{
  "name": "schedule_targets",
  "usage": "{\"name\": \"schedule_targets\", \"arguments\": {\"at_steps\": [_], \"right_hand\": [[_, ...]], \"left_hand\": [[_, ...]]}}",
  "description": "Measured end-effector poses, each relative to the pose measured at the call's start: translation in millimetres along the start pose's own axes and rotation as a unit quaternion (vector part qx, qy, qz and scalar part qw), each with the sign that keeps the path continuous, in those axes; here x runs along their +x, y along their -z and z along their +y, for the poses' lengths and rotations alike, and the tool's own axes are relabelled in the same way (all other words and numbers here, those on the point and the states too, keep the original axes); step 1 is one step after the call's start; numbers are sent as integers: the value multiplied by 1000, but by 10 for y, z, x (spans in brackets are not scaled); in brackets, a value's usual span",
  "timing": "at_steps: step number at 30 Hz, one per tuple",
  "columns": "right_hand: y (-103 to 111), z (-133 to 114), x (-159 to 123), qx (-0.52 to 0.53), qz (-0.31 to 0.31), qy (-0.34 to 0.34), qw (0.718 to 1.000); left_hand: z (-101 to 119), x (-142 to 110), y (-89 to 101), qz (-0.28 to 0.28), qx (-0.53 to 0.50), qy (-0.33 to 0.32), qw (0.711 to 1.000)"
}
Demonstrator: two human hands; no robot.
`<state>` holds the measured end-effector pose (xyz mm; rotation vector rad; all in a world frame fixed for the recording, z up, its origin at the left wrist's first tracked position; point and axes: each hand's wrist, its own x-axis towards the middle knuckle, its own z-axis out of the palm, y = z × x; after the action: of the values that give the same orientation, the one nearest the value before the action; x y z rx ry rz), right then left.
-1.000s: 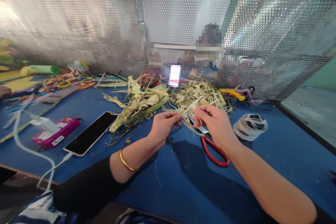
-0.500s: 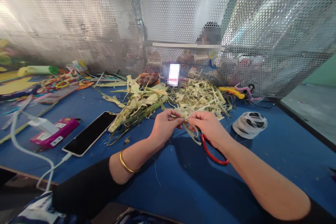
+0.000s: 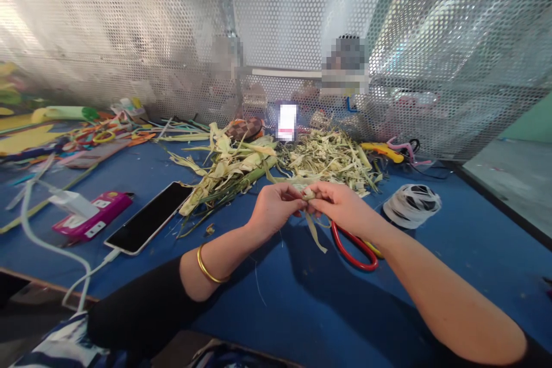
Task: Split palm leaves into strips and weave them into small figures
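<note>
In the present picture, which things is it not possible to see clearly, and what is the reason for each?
All in the head view:
Strip: its upper part is mostly covered by the left hand and right hand.
Scissors: the blades are hidden behind the right hand.
Screen: pixelated and too bright to read.
Dark thing: cut off by the right edge.

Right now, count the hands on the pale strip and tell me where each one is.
2: the left hand pinches the strip from its left side; the right hand pinches it from the right, near the red scissors handle. No third hand seems hidden there.
</note>
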<state>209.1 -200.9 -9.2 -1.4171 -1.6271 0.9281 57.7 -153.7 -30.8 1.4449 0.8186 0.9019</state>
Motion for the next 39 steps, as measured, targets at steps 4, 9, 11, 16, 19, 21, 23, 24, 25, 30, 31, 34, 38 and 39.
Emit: {"name": "schedule_targets", "arguments": {"at_steps": [4, 9, 11, 16, 19, 21, 23, 24, 25, 30, 31, 34, 38, 39], "right_hand": [[-1, -8, -4, -3, -12, -32, 999], [-22, 18, -1, -160, 99, -11, 982], [-23, 13, -7, -169, 131, 1, 977], [-23, 8, -9, -86, 145, -17, 985], [-22, 35, 8, -45, 153, -29, 987], [-20, 50, 20, -12, 160, -45, 986], [-17, 53, 31, 31, 173, -61, 983], [-15, 50, 36, 56, 180, -70, 980], [-13, 46, 42, 82, 191, -78, 975], [2, 16, 62, 193, 255, -92, 943], [1, 10, 61, 207, 259, -83, 940], [-20, -6, 46, 222, 256, -44, 940], [-70, -2, 28, 209, 262, 2, 942], [-82, 5, 28, 207, 267, 8, 941]], "left_hand": [[-72, 7, 22, -17, 50, -31, 998], [-86, -15, 39, -28, 133, -32, 990], [-64, -26, 26, -45, 130, -19, 990], [-19, -42, -16, -104, 39, 65, 992], [5, -56, -20, -153, -2, 106, 983], [27, -71, -18, -179, -9, 113, 977], [45, -89, -15, -201, -5, 118, 972], [51, -97, -14, -213, -1, 119, 970], [53, -104, -12, -224, 1, 121, 967], [44, -110, 1, -250, 15, 124, 960], [44, -108, 5, -254, 21, 126, 959], [56, -103, 17, -266, 38, 130, 954], [95, -108, 32, -285, 67, 127, 948], [105, -111, 35, -291, 71, 127, 946]]}}
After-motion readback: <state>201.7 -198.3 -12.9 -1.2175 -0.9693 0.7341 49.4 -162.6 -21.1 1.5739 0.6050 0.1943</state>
